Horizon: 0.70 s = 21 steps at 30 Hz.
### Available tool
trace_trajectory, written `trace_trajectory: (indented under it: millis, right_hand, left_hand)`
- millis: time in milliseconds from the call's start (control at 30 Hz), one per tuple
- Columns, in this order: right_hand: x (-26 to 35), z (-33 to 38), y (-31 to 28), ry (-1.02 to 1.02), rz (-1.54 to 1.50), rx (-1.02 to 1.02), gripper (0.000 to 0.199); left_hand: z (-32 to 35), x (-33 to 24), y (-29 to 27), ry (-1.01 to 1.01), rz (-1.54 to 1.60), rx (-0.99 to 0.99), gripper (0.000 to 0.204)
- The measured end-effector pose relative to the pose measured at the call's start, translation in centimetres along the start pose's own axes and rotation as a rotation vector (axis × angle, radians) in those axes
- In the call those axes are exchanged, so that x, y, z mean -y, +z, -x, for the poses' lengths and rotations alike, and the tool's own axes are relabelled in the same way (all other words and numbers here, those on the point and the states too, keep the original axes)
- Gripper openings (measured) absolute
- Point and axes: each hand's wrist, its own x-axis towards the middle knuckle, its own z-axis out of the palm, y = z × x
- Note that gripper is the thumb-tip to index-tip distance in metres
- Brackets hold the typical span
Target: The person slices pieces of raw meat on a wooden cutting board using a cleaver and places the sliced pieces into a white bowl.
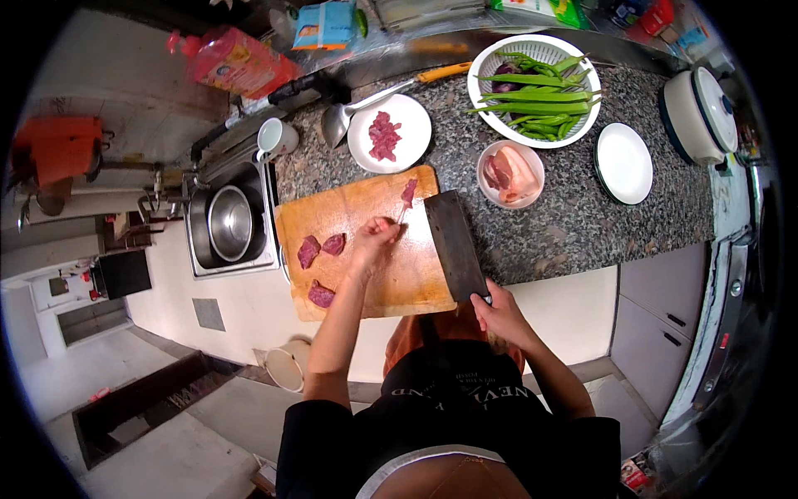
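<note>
Cleaver (454, 245): handle (488, 299) mostly hidden in right grip (502, 314).

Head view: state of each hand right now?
Left hand: partly curled near a strip of meat; can't tell whether it pinches anything.
Right hand: closed, holding the cleaver.

Fingertips of the left hand (375, 239) blur just short of a strip of meat (409, 193), leaving it unclear whether they grip any of it. The right hand (502, 314) conceals most of the handle of a cleaver (454, 241), whose blade masks part of the board's (382, 274) edge. Beyond that hand, green pods (536, 109) partly cover a purple vegetable (503, 81); farther off, the upper edge crops a green packet (567, 13).
</note>
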Motion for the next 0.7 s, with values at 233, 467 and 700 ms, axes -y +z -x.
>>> trace_trajectory:
  millis: [233,467,700]
  right_hand:
    - [-0.9,-2.5,1.5,-0.383,0.535,-0.190,0.029]
    - [3.4,-2.6,1.6,-0.237,0.738,-0.146,0.032]
    - [4.4,-3.2,0.9,-0.231,0.935,-0.152,0.029]
  left_hand:
    - [2.2,2.1,-0.4,0.182,-0.372,-0.213,0.019]
    - [0.9,0.3,-1.0,0.329,-0.958,-0.266,0.010]
    - [-0.9,0.4,-0.7,0.366,-1.009,-0.254,0.012]
